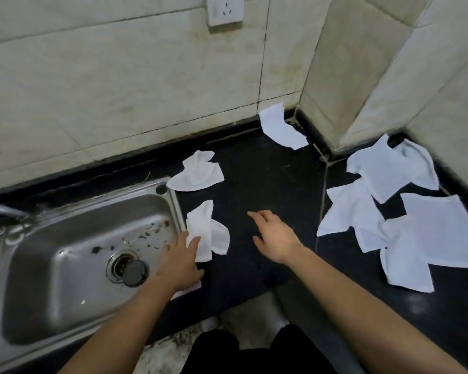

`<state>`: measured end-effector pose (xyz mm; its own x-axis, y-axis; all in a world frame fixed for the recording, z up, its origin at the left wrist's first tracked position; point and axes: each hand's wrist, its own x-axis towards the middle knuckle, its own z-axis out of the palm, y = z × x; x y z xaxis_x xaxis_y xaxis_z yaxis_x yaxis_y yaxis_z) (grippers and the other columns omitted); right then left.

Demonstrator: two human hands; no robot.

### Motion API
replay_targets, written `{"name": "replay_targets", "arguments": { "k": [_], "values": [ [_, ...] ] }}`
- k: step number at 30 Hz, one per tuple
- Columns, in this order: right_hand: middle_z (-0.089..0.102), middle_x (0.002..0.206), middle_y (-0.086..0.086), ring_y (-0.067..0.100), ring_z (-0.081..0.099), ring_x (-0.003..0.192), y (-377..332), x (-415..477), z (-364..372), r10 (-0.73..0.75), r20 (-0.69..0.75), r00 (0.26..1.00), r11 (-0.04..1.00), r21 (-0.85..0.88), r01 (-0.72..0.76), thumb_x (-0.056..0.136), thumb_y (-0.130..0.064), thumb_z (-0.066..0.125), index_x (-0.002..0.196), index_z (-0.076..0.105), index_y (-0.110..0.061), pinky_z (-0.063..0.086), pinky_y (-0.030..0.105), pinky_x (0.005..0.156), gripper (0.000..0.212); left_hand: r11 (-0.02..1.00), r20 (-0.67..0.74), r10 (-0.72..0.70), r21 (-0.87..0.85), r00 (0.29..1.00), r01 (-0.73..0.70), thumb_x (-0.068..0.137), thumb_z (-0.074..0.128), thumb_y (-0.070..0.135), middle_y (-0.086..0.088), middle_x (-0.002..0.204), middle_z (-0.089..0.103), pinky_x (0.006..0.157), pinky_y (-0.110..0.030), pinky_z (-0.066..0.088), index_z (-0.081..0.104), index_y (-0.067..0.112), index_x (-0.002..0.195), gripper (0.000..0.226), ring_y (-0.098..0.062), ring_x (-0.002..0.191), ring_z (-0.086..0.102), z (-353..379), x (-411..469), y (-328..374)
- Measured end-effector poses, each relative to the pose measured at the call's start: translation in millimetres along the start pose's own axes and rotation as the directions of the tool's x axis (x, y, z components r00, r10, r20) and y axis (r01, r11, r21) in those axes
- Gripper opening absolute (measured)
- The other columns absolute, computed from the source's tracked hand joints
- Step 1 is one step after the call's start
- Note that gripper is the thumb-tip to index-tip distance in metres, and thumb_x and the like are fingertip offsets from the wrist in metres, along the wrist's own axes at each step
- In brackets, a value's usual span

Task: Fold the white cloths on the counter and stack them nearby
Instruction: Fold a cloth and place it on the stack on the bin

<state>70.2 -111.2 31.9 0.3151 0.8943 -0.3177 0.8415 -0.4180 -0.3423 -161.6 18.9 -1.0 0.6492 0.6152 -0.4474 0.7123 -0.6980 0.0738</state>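
Several white cloths lie on the black counter [254, 171]. A crumpled cloth [210, 233] sits beside the sink's right rim. My left hand [183, 261] is on its lower end, fingers on top and thumb under its corner. A strip of another white cloth [185, 288] shows under my left wrist. My right hand [274, 237] hovers open over the bare counter, palm down, touching nothing. Another crumpled cloth [197, 172] lies behind the sink corner. A flat cloth [280, 128] rests against the back wall. A loose pile of overlapping cloths [400, 211] covers the right side.
A steel sink [73, 265] with a drain plug [131, 271] fills the left; a tap [3, 210] reaches in from the left edge. Tiled walls and a pillar [362, 76] close the back and right. The counter's front edge and floor lie below my arms.
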Motion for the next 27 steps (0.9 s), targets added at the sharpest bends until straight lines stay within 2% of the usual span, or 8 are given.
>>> {"name": "replay_targets", "arguments": {
  "k": [6,10,13,16,20,23,25,27],
  "values": [
    [0.042,0.141,0.007,0.029,0.045,0.127,-53.4,43.3,46.7,-0.069,0.189,0.980,0.995,-0.057,0.082,0.095,-0.027,0.055,0.146,0.044,-0.024,0.047,0.043,0.101,0.053,0.994,-0.024,0.105,0.011,0.994,-0.105,0.086,0.057,0.050,-0.005,0.144,0.035,0.107,-0.040,0.030,0.043,0.033,0.142,0.060,-0.026,0.135,0.031,15.1,20.6,-29.5],
    [0.043,0.136,0.008,0.028,0.047,0.122,-54.9,58.5,69.0,-0.093,0.305,0.948,0.984,-0.114,0.134,0.094,-0.033,0.060,0.140,0.051,-0.022,0.047,0.042,0.098,0.048,0.991,-0.076,0.127,-0.020,0.989,-0.129,0.090,0.058,0.032,-0.005,0.124,0.051,0.095,-0.038,0.040,0.067,0.028,0.117,0.028,-0.029,0.120,0.046,18.3,34.7,-38.5],
    [0.049,0.128,0.008,0.026,0.052,0.114,-47.3,70.0,67.7,-0.063,0.267,0.962,0.966,-0.225,0.125,0.098,-0.026,0.054,0.128,0.060,-0.019,0.049,0.037,0.090,0.032,0.953,-0.266,0.029,-0.283,0.964,-0.106,0.084,0.071,0.012,-0.012,0.097,0.062,0.077,-0.039,0.049,0.076,0.011,0.096,0.013,-0.035,0.093,0.060,16.7,36.3,-43.1],
    [0.052,0.123,0.011,0.028,0.053,0.112,-34.9,77.3,57.1,0.076,0.247,0.966,0.962,-0.275,-0.005,0.093,-0.020,0.056,0.120,0.063,-0.014,0.046,0.037,0.089,0.029,0.872,-0.348,-0.090,-0.480,0.933,-0.095,0.093,0.064,0.013,-0.005,0.090,0.065,0.068,-0.032,0.045,0.074,0.012,0.103,0.014,-0.025,0.082,0.061,-0.9,43.0,-45.3],
    [0.052,0.123,0.013,0.030,0.052,0.113,-10.1,89.1,29.4,0.147,0.207,0.967,0.980,-0.163,-0.114,0.093,-0.025,0.054,0.123,0.062,-0.014,0.047,0.038,0.090,0.032,0.811,-0.407,-0.076,-0.557,0.910,-0.182,0.098,0.058,0.023,0.010,0.093,0.067,0.066,-0.012,0.038,0.070,0.021,0.111,0.017,-0.008,0.078,0.060,-44.7,69.8,-37.2],
    [0.055,0.119,0.011,0.030,0.055,0.110,7.4,94.9,5.7,0.186,0.133,0.974,0.982,-0.040,-0.182,0.097,-0.032,0.048,0.119,0.059,-0.013,0.048,0.038,0.084,0.031,0.736,-0.402,-0.120,-0.649,0.908,-0.191,0.100,0.054,0.031,0.016,0.093,0.067,0.068,-0.019,0.045,0.065,0.026,0.116,0.021,-0.003,0.079,0.061,-71.4,91.2,-21.3],
    [0.058,0.105,0.004,0.025,0.057,0.098,19.0,96.0,-5.0,0.289,0.071,0.955,0.941,0.160,-0.297,0.098,-0.039,0.046,0.107,0.058,-0.015,0.043,0.034,0.074,0.028,0.633,-0.367,-0.205,-0.757,0.907,-0.163,0.099,0.054,0.032,0.013,0.095,0.069,0.072,-0.023,0.049,0.067,0.024,0.114,0.021,-0.004,0.085,0.063,-83.2,103.0,-7.4],
    [0.060,0.089,-0.003,0.019,0.058,0.084,31.1,94.3,-14.0,0.449,-0.019,0.893,0.793,0.469,-0.389,0.098,-0.043,0.047,0.094,0.056,-0.018,0.040,0.031,0.067,0.027,0.498,-0.328,-0.315,-0.856,0.890,-0.139,0.098,0.057,0.034,0.012,0.096,0.070,0.074,-0.021,0.049,0.068,0.022,0.109,0.020,-0.001,0.087,0.064,-93.3,113.4,8.6]
  ]
}}
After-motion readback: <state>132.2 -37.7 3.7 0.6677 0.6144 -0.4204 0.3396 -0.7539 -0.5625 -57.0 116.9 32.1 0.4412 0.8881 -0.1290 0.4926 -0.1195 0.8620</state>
